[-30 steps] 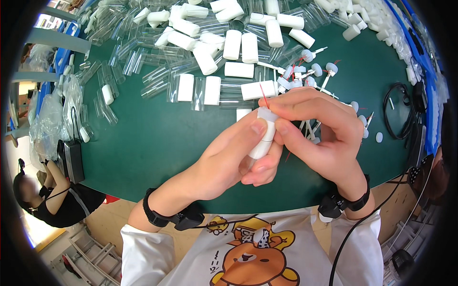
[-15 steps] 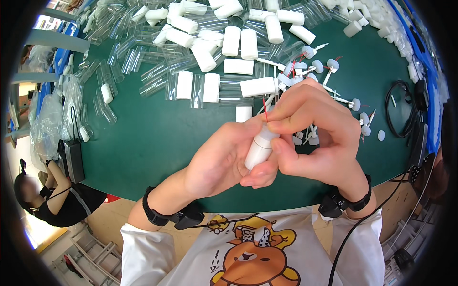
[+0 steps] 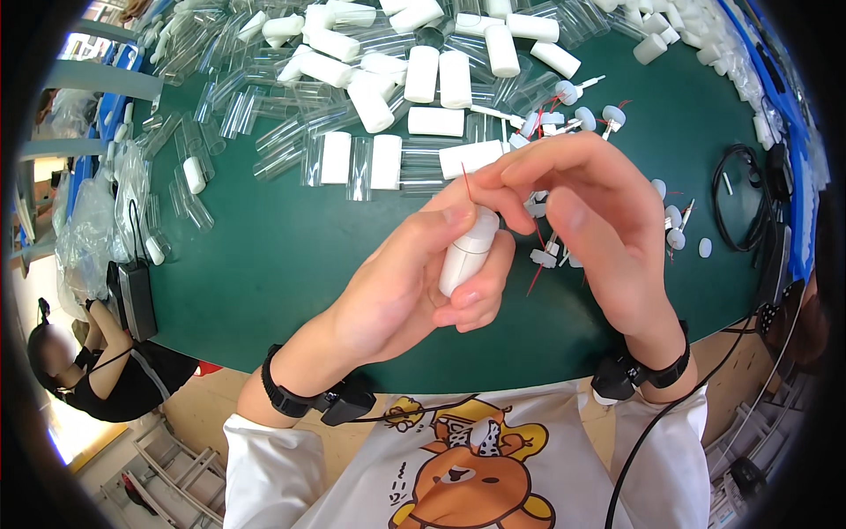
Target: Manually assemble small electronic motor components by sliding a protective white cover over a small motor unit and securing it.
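Note:
My left hand (image 3: pixel 388 286) is closed around a small white capped bottle (image 3: pixel 466 257), which tilts a little to the right. From the top of its cap a thin red strand (image 3: pixel 466 183) sticks up past my left thumb. My right hand (image 3: pixel 604 212) is over the bottle's right side, thumb well apart from the fingers. Its fingertips are close to the cap and hold nothing that I can see; whether they touch the cap, I cannot tell. Beyond and partly behind my right hand lie several white pump-like pieces with grey-white caps (image 3: pixel 583 119) and red strands.
White cylinders (image 3: pixel 421 75) and clear plastic tubes (image 3: pixel 359 167) are piled across the far side of the green table (image 3: pixel 256 264). A black cable (image 3: pixel 727 207) coils at the right. Plastic bags (image 3: pixel 92 216) hang at the left, where another person (image 3: pixel 115 366) sits.
My right thumb has come away from the bottle and my right hand has opened. My left hand, with the bottle, has shifted slightly left.

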Demonstrator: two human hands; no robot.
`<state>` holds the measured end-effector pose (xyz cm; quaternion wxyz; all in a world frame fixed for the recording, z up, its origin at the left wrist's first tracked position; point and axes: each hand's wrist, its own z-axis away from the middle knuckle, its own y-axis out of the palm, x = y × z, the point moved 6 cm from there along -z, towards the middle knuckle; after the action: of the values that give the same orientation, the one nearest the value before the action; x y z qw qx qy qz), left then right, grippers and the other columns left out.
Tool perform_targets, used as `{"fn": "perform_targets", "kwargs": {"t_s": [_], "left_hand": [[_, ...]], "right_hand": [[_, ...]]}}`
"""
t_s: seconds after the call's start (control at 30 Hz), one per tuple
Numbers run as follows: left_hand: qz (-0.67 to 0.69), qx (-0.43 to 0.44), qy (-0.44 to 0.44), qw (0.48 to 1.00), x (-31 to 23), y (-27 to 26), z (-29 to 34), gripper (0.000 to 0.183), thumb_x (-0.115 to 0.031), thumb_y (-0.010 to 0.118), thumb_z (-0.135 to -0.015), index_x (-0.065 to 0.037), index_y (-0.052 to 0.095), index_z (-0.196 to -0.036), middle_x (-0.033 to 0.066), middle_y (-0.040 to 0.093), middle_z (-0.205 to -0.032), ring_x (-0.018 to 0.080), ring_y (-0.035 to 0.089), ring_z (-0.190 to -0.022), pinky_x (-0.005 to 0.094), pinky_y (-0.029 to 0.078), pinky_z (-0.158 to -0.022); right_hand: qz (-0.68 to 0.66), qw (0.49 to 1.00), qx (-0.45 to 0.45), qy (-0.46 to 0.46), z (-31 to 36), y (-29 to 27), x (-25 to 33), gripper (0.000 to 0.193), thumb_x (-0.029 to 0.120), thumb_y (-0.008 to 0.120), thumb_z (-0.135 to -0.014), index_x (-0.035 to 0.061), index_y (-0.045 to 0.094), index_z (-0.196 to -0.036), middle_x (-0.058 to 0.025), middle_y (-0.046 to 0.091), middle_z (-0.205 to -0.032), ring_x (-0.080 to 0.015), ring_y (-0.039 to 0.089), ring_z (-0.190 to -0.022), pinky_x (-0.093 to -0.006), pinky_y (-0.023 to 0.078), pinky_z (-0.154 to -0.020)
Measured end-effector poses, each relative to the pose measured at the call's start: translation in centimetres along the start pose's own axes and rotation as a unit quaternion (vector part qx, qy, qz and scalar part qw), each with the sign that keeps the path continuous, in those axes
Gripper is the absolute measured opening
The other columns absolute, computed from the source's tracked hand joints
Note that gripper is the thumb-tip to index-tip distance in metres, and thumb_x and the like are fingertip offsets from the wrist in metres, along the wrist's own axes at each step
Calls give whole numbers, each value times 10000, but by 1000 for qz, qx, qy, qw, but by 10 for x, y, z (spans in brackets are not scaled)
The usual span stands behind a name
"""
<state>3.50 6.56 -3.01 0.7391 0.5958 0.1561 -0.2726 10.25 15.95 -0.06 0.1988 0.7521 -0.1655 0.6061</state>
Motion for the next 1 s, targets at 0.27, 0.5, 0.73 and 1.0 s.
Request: {"fn": "perform_targets", "kwargs": {"t_s": [0.27,0.5,0.73,1.0], "left_hand": [[8,5,32,999,-8,-2,2,268,-339,288,-972,-109,407,-902,-16,387,-590,83,330,-447,253,329,-491],[42,17,15,999,-5,-2,2,254,-318,302,-962,-105,408,-874,-19,389,-595,84,340,-462,253,334,-514],[62,-7,24,998,-6,-2,3,256,-306,300,-959,-107,412,-844,-26,383,-594,76,333,-452,244,326,-515],[85,-1,20,996,-5,-2,2,250,-298,307,-952,-120,404,-805,-37,373,-577,73,329,-439,239,323,-504]], "right_hand": [[-22,992,-88,84,0,-18,-3,172,134,455,-897,-13,539,-870,-92,588,-840,-152,516,-796,-282,394,-777],[-35,990,-96,94,0,-20,0,163,135,448,-895,-4,520,-849,-85,560,-808,-153,501,-778,-279,382,-752],[-43,991,-92,92,0,-17,2,163,132,445,-891,-9,513,-845,-88,554,-796,-152,500,-769,-278,386,-741],[-42,992,-81,90,0,-18,1,170,137,446,-890,-11,514,-840,-87,552,-790,-152,505,-756,-276,392,-733]]}}
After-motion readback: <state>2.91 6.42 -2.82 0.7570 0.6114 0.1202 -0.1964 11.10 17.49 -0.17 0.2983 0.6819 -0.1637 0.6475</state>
